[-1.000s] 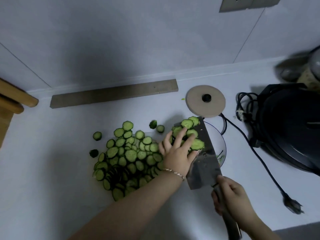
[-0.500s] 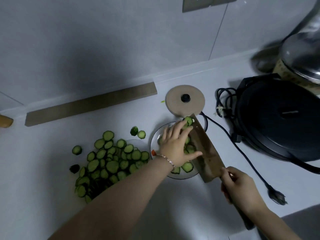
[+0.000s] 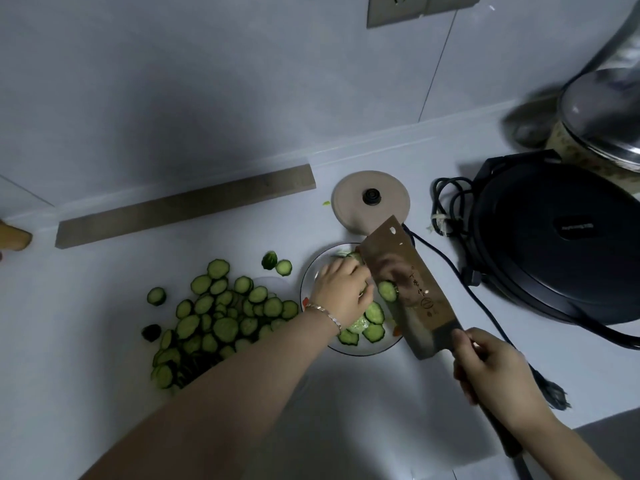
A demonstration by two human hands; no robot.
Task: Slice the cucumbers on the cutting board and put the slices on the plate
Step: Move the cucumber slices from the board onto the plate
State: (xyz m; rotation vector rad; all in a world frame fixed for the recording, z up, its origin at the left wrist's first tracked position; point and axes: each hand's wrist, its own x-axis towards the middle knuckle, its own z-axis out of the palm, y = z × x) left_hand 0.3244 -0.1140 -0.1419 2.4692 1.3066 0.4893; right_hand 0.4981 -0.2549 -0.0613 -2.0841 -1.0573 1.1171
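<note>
Transfer step is going on; slicing is looking done, w/ no whole cucumber in view. R hand is clamping its grip round the cleaver handle and holding the blade tilted over the plate. L hand is working against the blade face, prob. sweeping slices off. L grip: fingers are tucking under, so can't tell if it's pinching or just pushing. One slice is clinging to the blade.

Next move is calling for wiping that one off, then taking the cleaver to the pile on the desk for a scoop. The board under it is hard to make out.

Counts: 1 cleaver, 1 plate, 2 hands. Approx 5 slices are showing on the plate, more prob. hiding under the hand. Pile: dozens, overlapping, not countable. 4 strays are lying round it, 2 of them near the plate's rim.
</note>
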